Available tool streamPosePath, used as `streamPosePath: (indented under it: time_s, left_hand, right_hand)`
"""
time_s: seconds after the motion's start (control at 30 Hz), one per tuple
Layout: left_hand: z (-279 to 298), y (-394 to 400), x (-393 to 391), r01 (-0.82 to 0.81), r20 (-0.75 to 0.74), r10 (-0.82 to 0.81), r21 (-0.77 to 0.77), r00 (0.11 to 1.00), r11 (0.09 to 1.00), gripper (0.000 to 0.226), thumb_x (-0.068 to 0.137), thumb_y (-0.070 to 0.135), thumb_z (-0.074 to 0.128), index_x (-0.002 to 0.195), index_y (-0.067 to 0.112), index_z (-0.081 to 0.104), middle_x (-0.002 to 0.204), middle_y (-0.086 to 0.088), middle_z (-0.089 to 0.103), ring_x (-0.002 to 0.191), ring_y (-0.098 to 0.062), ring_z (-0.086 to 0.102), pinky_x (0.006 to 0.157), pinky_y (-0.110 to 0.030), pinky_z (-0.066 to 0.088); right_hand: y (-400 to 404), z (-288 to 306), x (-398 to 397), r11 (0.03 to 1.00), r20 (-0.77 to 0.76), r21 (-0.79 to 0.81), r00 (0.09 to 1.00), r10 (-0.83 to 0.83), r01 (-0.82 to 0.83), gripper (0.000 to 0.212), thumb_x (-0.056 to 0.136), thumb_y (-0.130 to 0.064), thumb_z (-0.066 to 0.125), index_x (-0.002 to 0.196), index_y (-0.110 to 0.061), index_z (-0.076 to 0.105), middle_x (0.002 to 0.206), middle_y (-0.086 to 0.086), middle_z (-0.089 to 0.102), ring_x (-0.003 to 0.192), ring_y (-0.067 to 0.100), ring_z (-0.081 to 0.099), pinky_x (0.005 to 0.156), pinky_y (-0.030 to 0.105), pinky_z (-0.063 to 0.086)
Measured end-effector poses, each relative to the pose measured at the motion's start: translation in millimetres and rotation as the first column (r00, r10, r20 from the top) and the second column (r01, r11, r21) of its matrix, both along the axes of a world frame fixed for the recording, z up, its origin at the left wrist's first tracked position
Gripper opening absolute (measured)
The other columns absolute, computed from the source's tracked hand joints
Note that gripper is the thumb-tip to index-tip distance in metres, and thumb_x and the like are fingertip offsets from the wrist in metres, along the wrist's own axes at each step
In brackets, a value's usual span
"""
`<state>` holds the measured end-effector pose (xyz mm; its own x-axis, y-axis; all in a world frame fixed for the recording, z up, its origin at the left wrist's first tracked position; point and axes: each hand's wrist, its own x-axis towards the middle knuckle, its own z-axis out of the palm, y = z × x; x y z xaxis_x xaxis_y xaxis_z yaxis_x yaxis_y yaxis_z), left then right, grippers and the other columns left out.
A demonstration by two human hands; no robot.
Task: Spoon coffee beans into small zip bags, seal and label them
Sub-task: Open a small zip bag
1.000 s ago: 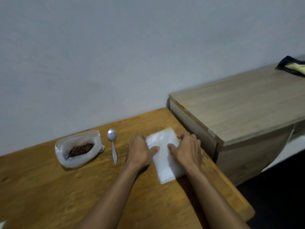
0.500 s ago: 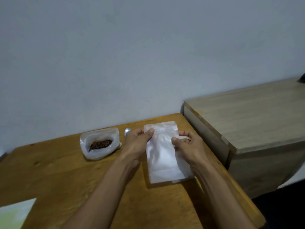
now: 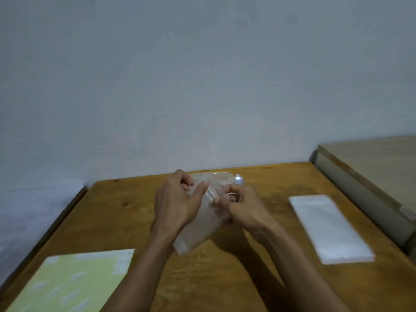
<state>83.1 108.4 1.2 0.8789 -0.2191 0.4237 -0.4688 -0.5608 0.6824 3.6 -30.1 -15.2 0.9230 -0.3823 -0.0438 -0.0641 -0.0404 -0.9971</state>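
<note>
I hold one clear small zip bag (image 3: pixel 198 230) up over the middle of the wooden table (image 3: pixel 247 278). My left hand (image 3: pixel 177 201) pinches its top edge on the left. My right hand (image 3: pixel 243 203) pinches the same edge on the right. The bag hangs tilted, its bottom toward me. Behind my hands, the larger bag of coffee beans (image 3: pixel 216 177) is mostly hidden. A spoon's bowl (image 3: pixel 239 178) peeks out beside it. The stack of white zip bags (image 3: pixel 328 228) lies flat at the right.
A yellow-green label sheet (image 3: pixel 69 280) lies at the table's near left corner. A lighter wooden cabinet (image 3: pixel 371 167) stands against the table's right side, higher than it. A grey wall runs behind. The table's left edge drops off to a pale floor.
One bag has come off the stack and moved left to the table's middle, held in both hands. The stack stays at the right. The view has swung left, revealing the label sheet.
</note>
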Motion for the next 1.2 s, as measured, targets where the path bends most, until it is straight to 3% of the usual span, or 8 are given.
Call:
streamPosePath:
  time_s: [0.13,0.3,0.5,0.67,0.77,0.83,1.0,1.2]
  left_hand:
    - [-8,32,20,-0.014,-0.211,0.011,-0.01,0.977,1.0,0.063,0.076,0.067,0.069,0.058,0.008,0.056,0.047,0.005,0.057,0.048,-0.012,0.05,0.053,-0.032,0.044]
    - [-11,69,41,0.021,-0.371,-0.101,-0.214,0.923,0.977,0.043,0.084,0.048,0.074,0.06,0.015,0.059,0.055,0.005,0.053,0.054,-0.009,0.049,0.058,-0.028,0.042]
    - [-13,86,43,0.094,-0.415,-0.201,-0.265,0.887,0.96,0.031,0.095,0.023,0.066,0.078,-0.003,0.069,0.064,0.0,0.063,0.061,-0.009,0.058,0.06,-0.023,0.048]
    - [-16,82,35,0.121,-0.359,-0.171,-0.158,0.918,0.98,0.024,0.09,0.021,0.062,0.071,0.007,0.069,0.067,-0.008,0.067,0.066,-0.016,0.06,0.069,-0.048,0.055]
    - [-15,69,28,0.131,-0.31,-0.136,-0.038,0.941,0.991,0.036,0.09,0.035,0.067,0.064,0.01,0.066,0.059,-0.001,0.062,0.058,-0.012,0.055,0.061,-0.04,0.051]
    - [-13,62,22,0.147,-0.27,-0.115,0.104,0.956,0.984,0.047,0.092,0.046,0.063,0.059,0.012,0.06,0.053,0.003,0.054,0.051,-0.011,0.047,0.052,-0.03,0.039]
    - [-12,55,15,0.177,-0.229,-0.115,0.274,0.967,0.945,0.043,0.096,0.028,0.057,0.054,0.018,0.05,0.052,0.002,0.048,0.05,-0.015,0.043,0.051,-0.032,0.036]
    - [1,54,12,0.179,-0.21,-0.11,0.347,0.972,0.921,0.038,0.089,0.02,0.063,0.054,0.018,0.05,0.05,-0.003,0.042,0.047,-0.019,0.038,0.05,-0.033,0.036]
  right_hand:
    - [44,-6,32,0.977,0.017,0.08,0.981,0.195,-0.196,0.01,0.094,-0.007,0.067,0.098,-0.015,0.069,0.076,-0.001,0.072,0.075,0.016,0.069,0.06,0.034,0.055]
    - [67,-7,53,0.888,-0.02,0.336,0.94,0.342,-0.316,0.031,0.091,-0.02,0.068,0.115,-0.001,0.066,0.092,0.008,0.073,0.076,0.019,0.069,0.059,0.034,0.057]
    - [72,-9,61,0.9,-0.091,0.318,0.935,0.342,-0.299,0.037,0.091,-0.028,0.067,0.113,0.001,0.068,0.107,0.018,0.073,0.082,0.024,0.069,0.06,0.033,0.058]
    - [68,-2,50,0.955,-0.066,-0.143,0.965,0.254,-0.261,0.018,0.099,-0.021,0.062,0.095,-0.01,0.075,0.092,0.014,0.074,0.073,0.018,0.069,0.068,0.037,0.059]
    - [66,-3,50,0.881,-0.042,-0.43,0.979,0.198,-0.197,0.017,0.097,-0.014,0.061,0.089,-0.014,0.076,0.081,0.007,0.074,0.074,0.022,0.071,0.069,0.044,0.063]
    - [61,-6,49,0.866,-0.037,-0.474,0.987,0.159,-0.157,0.017,0.096,-0.012,0.061,0.087,-0.012,0.075,0.078,0.007,0.074,0.073,0.023,0.071,0.068,0.049,0.061]
    - [54,-12,40,0.879,-0.046,-0.47,0.996,0.074,-0.087,0.017,0.094,-0.014,0.065,0.08,-0.011,0.075,0.072,0.003,0.074,0.068,0.017,0.072,0.068,0.043,0.062]
    - [59,-12,38,0.776,-0.052,-0.629,0.998,0.033,-0.059,0.017,0.091,-0.014,0.066,0.076,-0.013,0.073,0.071,-0.003,0.071,0.065,0.008,0.067,0.058,0.021,0.058]
